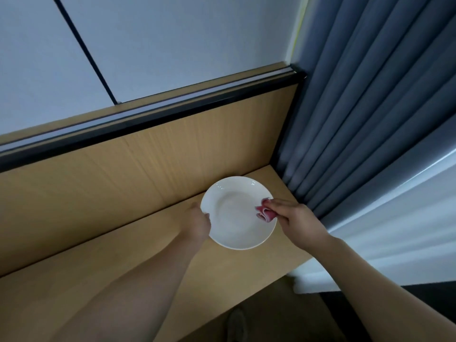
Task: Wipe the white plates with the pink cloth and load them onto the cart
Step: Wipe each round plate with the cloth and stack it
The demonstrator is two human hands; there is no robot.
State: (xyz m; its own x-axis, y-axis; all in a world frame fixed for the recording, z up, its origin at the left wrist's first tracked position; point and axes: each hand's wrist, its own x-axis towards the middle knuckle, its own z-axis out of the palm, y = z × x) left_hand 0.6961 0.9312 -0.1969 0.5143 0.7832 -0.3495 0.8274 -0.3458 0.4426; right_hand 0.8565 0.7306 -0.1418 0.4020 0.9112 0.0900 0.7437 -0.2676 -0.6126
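A round white plate [234,218] is held above the far right end of a wooden table [123,267]. My left hand [198,222] grips the plate's left rim, thumb over the edge. My right hand [296,218] pinches a small folded pink cloth [264,213] and presses it on the plate's inner right side. No cart is in view.
A wooden panel with a black rail [148,114] rises behind the table, a white wall above it. Blue-grey curtains [370,107] hang close on the right, with a white surface [394,230] below them. A shoe [237,322] shows on the floor.
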